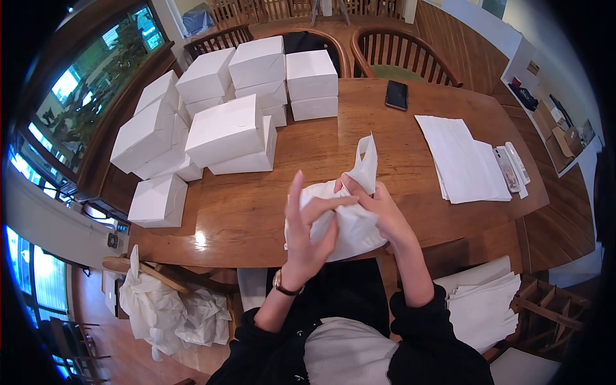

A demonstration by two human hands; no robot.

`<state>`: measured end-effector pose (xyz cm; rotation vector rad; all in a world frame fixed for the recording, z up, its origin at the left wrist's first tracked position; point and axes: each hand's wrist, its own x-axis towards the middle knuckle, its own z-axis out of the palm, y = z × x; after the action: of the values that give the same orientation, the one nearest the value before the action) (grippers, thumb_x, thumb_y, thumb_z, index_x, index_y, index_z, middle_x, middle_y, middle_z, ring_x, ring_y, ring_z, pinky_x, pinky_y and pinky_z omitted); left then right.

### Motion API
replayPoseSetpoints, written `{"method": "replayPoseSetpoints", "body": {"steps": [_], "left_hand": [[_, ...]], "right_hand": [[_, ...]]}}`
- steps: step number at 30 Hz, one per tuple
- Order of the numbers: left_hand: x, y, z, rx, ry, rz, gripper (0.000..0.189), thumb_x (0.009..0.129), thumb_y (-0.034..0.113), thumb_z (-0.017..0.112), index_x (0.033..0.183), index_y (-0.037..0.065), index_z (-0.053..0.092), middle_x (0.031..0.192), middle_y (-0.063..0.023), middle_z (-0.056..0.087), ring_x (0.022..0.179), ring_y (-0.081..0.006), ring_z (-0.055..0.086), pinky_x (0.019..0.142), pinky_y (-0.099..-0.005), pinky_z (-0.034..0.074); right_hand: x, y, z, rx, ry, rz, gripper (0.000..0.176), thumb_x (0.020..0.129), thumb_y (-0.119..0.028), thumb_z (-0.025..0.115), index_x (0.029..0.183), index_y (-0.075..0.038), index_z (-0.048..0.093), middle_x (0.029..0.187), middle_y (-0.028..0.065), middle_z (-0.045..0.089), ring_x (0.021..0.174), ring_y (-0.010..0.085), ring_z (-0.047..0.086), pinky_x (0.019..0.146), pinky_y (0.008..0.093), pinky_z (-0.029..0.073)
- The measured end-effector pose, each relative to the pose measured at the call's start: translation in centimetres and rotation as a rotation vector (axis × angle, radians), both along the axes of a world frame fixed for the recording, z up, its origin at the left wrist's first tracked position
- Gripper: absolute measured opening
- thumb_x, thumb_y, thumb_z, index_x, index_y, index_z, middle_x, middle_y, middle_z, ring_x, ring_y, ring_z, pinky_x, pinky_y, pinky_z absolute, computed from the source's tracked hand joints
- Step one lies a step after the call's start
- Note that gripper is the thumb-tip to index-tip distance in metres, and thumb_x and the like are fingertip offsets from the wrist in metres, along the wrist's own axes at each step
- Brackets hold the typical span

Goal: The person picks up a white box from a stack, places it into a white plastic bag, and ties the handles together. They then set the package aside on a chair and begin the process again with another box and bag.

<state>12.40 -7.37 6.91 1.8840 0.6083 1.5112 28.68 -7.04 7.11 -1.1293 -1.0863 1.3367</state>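
Note:
A white plastic bag (356, 234) sits at the table's front edge, with one handle loop (366, 163) standing up. My right hand (383, 208) is closed on the bunched top of this bag. My left hand (308, 234) is at the bag's left side with its fingers spread. One finger points up, another reaches across to the gathered plastic by my right hand, and the thumb is apart from them. What the bag holds, if anything, is hidden.
White boxes (221, 131) are stacked at the table's left and back. A phone (396, 95) lies at the back, and flat white sheets (459, 160) at the right. Crumpled white bags (151, 308) hang at lower left; more white sheets (481, 311) rest on a chair at lower right.

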Motion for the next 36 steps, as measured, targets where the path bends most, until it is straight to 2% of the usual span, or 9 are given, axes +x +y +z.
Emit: {"method": "replayPoseSetpoints", "body": {"steps": [4, 10, 13, 16, 17, 20, 27, 30, 36], "left_hand": [[-0.8, -1.4, 1.8, -0.082, 0.334, -0.036, 0.06, 0.083, -0.012, 0.059, 0.14, 0.001, 0.045, 0.117, -0.0143, 0.067, 0.103, -0.029, 0.066, 0.094, -0.0362, 0.05], [-1.5, -1.5, 1.7, 0.098, 0.512, -0.008, 0.039, 0.08, -0.006, 0.065, 0.118, -0.001, 0.055, 0.114, -0.0167, 0.059, 0.1, -0.034, 0.063, 0.084, -0.0391, 0.052], [-1.0, -0.5, 1.1, 0.117, 0.502, 0.01, 0.033, 0.081, -0.001, 0.068, 0.111, -0.001, 0.056, 0.107, -0.0157, 0.058, 0.099, -0.0356, 0.06, 0.084, -0.0422, 0.049], [0.0, -0.1, 2.6, 0.336, 0.557, 0.349, 0.044, 0.078, 0.007, 0.076, 0.117, 0.001, 0.056, 0.109, -0.0145, 0.061, 0.092, -0.0338, 0.062, 0.081, -0.038, 0.051], [0.2, 0.2, 2.5, 0.269, 0.458, 0.354, 0.048, 0.076, 0.011, 0.079, 0.117, 0.002, 0.055, 0.105, -0.0154, 0.062, 0.091, -0.0342, 0.062, 0.081, -0.0395, 0.05], [-0.4, 1.2, 0.9, -0.038, 0.435, 0.15, 0.043, 0.076, 0.009, 0.078, 0.113, 0.002, 0.056, 0.101, -0.0151, 0.063, 0.089, -0.0337, 0.063, 0.081, -0.0396, 0.05], [-0.3, 1.6, 1.1, -0.018, 0.536, 0.125, 0.029, 0.076, 0.0, 0.068, 0.101, 0.002, 0.053, 0.095, -0.0148, 0.057, 0.087, -0.0374, 0.057, 0.075, -0.0432, 0.046], [0.0, 1.8, 1.5, 0.029, 0.568, 0.107, 0.029, 0.074, -0.002, 0.067, 0.099, 0.001, 0.054, 0.095, -0.0152, 0.054, 0.085, -0.0365, 0.06, 0.072, -0.0415, 0.048], [0.2, 2.5, 1.0, 0.019, 0.537, 0.113, 0.031, 0.073, -0.006, 0.063, 0.101, 0.001, 0.05, 0.103, -0.0161, 0.049, 0.083, -0.0392, 0.06, 0.066, -0.0439, 0.049]], "right_hand": [[-0.2, -0.5, 1.1, -0.073, 0.037, -0.023, 0.033, 0.1, -0.037, 0.057, 0.099, -0.006, 0.067, 0.088, 0.0016, 0.065, 0.08, 0.0072, 0.058, 0.07, 0.0244, 0.047], [-0.2, -0.4, 0.2, -0.047, 0.031, -0.081, 0.032, 0.099, -0.036, 0.06, 0.101, -0.004, 0.066, 0.09, 0.0023, 0.065, 0.082, 0.0086, 0.059, 0.072, 0.0262, 0.049], [-0.1, -0.5, -0.5, 0.001, 0.032, -0.107, 0.033, 0.098, -0.035, 0.063, 0.104, -0.003, 0.065, 0.092, 0.003, 0.065, 0.084, 0.0092, 0.059, 0.074, 0.0269, 0.049], [0.0, -0.7, -0.6, 0.046, -0.024, -0.096, 0.033, 0.097, -0.035, 0.064, 0.106, -0.003, 0.064, 0.097, 0.004, 0.065, 0.088, 0.01, 0.059, 0.077, 0.0274, 0.049], [0.1, -0.8, -0.9, 0.088, -0.057, -0.1, 0.033, 0.097, -0.035, 0.064, 0.106, -0.003, 0.064, 0.098, 0.0042, 0.065, 0.09, 0.0103, 0.059, 0.078, 0.0277, 0.049], [0.2, -1.7, 0.2, 0.177, -0.141, -0.043, 0.029, 0.097, -0.032, 0.064, 0.107, -0.005, 0.064, 0.101, 0.005, 0.064, 0.093, 0.0121, 0.058, 0.082, 0.0288, 0.048], [1.4, -1.7, 0.6, 0.475, -0.577, 0.099, 0.023, 0.095, -0.022, 0.065, 0.112, -0.007, 0.064, 0.106, 0.0057, 0.064, 0.103, 0.0226, 0.059, 0.093, 0.0355, 0.045], [1.5, -1.9, 0.2, 0.568, -0.552, 0.098, 0.022, 0.093, -0.021, 0.067, 0.111, -0.008, 0.066, 0.113, 0.0052, 0.062, 0.107, 0.0241, 0.058, 0.095, 0.0371, 0.045], [1.2, -2.6, 1.4, 0.506, -0.631, 0.11, 0.032, 0.086, -0.016, 0.072, 0.117, -0.011, 0.069, 0.12, 0.0074, 0.054, 0.109, 0.0252, 0.057, 0.094, 0.0373, 0.047]]}}
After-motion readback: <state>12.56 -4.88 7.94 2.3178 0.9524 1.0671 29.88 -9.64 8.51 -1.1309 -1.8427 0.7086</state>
